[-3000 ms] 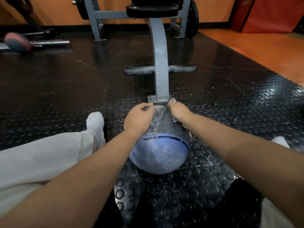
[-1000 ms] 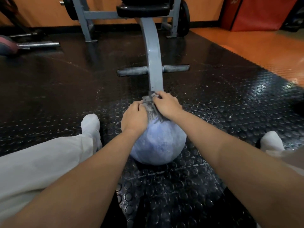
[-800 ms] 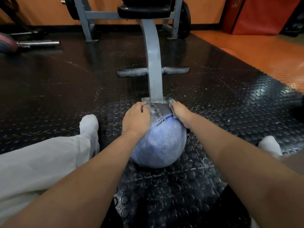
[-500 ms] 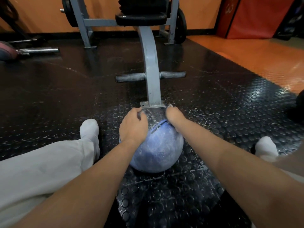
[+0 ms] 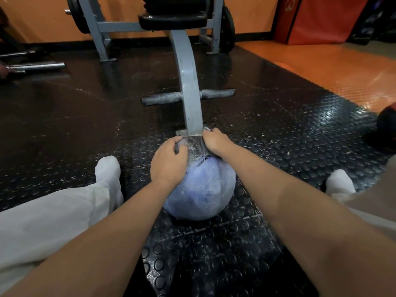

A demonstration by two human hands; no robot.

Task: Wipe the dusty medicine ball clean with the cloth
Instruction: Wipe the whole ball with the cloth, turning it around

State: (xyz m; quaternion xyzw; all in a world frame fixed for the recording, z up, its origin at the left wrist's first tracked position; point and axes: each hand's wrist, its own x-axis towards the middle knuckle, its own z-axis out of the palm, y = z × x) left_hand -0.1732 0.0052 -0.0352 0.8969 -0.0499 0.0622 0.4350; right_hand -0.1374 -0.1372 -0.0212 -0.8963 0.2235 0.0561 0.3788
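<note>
Atop ball (image 5: 199, 194), L hand (image 5: 169, 163) & R hand (image 5: 215, 142) both clamp cloth (image 5: 195, 150), now bunched narrower than before.

Ahead of me I see a grey steel bench frame (image 5: 188, 82) with a curved post standing on black studded rubber flooring (image 5: 278, 146), a black padded seat (image 5: 173, 21) on top and a grey crossbar (image 5: 162, 100) low across it. A chrome barbell bar (image 5: 36, 66) lies far left. To the right I make out glossy orange floor (image 5: 332, 67), a red padded mat (image 5: 321, 18) and a dark ball (image 5: 386, 123) at the edge.
</note>
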